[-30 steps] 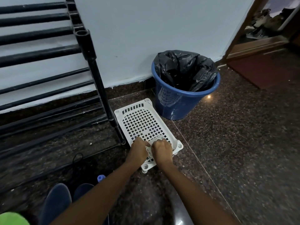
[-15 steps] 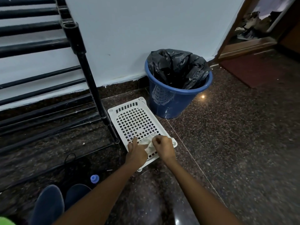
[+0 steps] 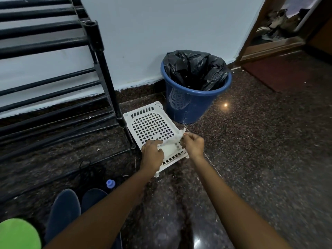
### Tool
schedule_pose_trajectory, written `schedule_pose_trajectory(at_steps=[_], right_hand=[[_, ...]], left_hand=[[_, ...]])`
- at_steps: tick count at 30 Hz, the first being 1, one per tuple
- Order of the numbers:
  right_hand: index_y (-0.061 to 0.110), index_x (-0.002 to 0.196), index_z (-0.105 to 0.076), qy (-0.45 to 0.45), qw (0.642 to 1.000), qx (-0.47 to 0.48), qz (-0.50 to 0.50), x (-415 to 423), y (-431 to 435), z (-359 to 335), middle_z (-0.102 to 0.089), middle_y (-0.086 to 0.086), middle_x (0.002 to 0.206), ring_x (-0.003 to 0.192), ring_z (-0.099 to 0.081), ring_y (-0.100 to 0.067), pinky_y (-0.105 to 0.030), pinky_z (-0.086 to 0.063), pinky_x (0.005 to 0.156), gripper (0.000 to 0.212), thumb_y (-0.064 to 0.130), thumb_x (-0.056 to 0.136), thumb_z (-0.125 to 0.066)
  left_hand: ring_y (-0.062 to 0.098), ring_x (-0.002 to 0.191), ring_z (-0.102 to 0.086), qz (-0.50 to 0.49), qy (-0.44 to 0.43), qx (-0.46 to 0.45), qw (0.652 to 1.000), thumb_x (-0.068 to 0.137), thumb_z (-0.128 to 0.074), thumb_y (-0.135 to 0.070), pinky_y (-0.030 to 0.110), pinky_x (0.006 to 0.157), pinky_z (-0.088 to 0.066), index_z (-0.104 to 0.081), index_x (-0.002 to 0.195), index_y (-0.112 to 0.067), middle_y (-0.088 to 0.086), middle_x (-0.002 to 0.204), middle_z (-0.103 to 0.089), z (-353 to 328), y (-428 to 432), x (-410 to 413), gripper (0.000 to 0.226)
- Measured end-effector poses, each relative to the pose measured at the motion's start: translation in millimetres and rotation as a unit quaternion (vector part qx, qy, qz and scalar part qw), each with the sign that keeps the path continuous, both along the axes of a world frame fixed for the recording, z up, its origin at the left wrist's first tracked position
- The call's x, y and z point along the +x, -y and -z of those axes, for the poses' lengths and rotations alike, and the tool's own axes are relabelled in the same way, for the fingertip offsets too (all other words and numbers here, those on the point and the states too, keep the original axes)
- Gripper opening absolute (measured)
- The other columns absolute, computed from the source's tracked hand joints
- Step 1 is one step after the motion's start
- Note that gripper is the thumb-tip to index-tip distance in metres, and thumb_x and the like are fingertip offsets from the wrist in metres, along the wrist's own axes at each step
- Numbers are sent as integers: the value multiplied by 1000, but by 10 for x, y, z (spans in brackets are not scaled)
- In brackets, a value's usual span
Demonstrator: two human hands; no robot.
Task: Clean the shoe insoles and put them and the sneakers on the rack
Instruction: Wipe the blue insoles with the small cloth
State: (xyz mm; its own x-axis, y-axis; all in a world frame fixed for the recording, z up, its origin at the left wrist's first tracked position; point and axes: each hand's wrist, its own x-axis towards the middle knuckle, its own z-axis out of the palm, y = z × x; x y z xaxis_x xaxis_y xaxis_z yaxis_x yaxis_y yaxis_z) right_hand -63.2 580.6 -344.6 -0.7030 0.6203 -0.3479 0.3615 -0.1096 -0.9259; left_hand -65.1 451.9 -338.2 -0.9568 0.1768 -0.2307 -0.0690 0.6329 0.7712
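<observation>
A white wipe (image 3: 170, 145) is stretched between my hands above a white perforated plastic tray (image 3: 150, 123) lying on the floor. My left hand (image 3: 151, 156) holds the lower part of the wipe down near the tray's front end. My right hand (image 3: 193, 144) pinches the wipe's upper corner and lifts it to the right. Two dark blue insoles (image 3: 62, 212) lie side by side on the floor at the lower left, partly hidden by my left forearm. The black shoe rack (image 3: 100, 58) stands against the wall at the left. No sneakers are in view.
A blue bin (image 3: 194, 105) lined with a black bag stands right behind the tray against the wall. A small blue bottle cap (image 3: 110, 183) shows beside the insoles. A green object (image 3: 18, 234) fills the bottom left corner. A doorway (image 3: 287, 42) opens at the upper right.
Both hands were together on the wipe at the tray's front. My right hand has lifted and pulled to the right, drawing the wipe out, while my left hand stayed low.
</observation>
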Motion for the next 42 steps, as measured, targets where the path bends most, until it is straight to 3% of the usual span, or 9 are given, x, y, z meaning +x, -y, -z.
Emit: schedule_pose_trajectory(at_steps=[10, 13, 17, 20, 25, 28, 33, 39, 42], right_hand=[[6, 85, -54, -84, 957, -270, 58, 383, 193, -545, -55, -5, 72, 63, -55, -13, -23, -52, 58, 13, 6, 94, -43], [4, 84, -54, -102, 954, -283, 6, 627, 431, -862, -51, -7, 70, 58, -47, -11, -21, -45, 51, 13, 5, 92, -44], [-3, 104, -57, -118, 949, -288, -43, 978, 784, -1388, -64, -14, 90, 77, -59, -20, -36, -50, 80, 19, 6, 92, -46], [-1, 108, -56, -134, 942, -296, -81, 1303, 1061, -1821, -63, -14, 90, 72, -58, -20, -32, -50, 71, 21, 8, 93, -44], [4, 85, -56, -171, 923, -317, -133, 1807, 1522, -2444, -55, -9, 72, 58, -51, -14, -21, -49, 49, 17, 6, 94, -41], [5, 84, -56, -181, 916, -306, -186, 2081, 1803, -2632, -56, -10, 78, 64, -51, -15, -22, -51, 53, 18, 5, 93, -41], [8, 92, -56, -193, 909, -235, -284, 2444, 2179, -2742, -63, -4, 85, 75, -59, -12, -21, -51, 62, 16, 4, 93, -41], [8, 80, -54, -194, 903, -89, -372, 2558, 2538, -2609, -52, 11, 44, 39, -44, 3, -9, -35, 42, 22, -9, 88, -43], [2, 88, -60, -203, 888, -8, -413, 2499, 2694, -2411, -61, 9, 63, 52, -53, 7, -7, -41, 55, 18, -11, 86, -48]], left_hand=[[17, 75, -51, -130, 181, 247, 943, 98, -41, -11, 26, 63, -40, -55, 120, 0, 10, 86, -58, -615, 239, 479, 28], [29, 93, -61, -173, 243, 345, 890, 102, -39, -25, 31, 76, -48, -49, 124, 2, 22, 105, -62, -956, 428, 689, 36], [27, 81, -62, -200, 258, 415, 849, 97, -50, -15, 31, 75, -54, -53, 116, 8, 24, 104, -65, -1433, 736, 1000, 30], [15, 69, -60, -198, 242, 411, 856, 91, -58, -5, 22, 65, -52, -60, 89, 0, 4, 67, -68, -1817, 950, 1293, 6], [11, 61, -59, -182, 204, 378, 884, 90, -59, -4, 15, 54, -52, -58, 79, -7, 5, 73, -62, -2449, 1329, 1825, 11], [19, 71, -59, -195, 189, 391, 880, 94, -53, -4, 31, 82, -54, -57, 94, 1, 10, 82, -60, -2687, 1621, 2129, 7], [36, 117, -55, -225, 163, 396, 875, 95, -48, 1, 41, 88, -44, -46, 125, 13, 22, 104, -61, -2928, 2109, 2496, 33], [36, 101, -60, -273, 167, 467, 825, 102, -37, -13, 46, 101, -39, -49, 110, 9, 21, 88, -57, -2877, 2535, 2599, 27], [24, 65, -64, -276, 175, 456, 828, 98, -46, -13, 45, 101, -42, -52, 95, 5, 18, 83, -57, -2664, 2687, 2511, 18]])
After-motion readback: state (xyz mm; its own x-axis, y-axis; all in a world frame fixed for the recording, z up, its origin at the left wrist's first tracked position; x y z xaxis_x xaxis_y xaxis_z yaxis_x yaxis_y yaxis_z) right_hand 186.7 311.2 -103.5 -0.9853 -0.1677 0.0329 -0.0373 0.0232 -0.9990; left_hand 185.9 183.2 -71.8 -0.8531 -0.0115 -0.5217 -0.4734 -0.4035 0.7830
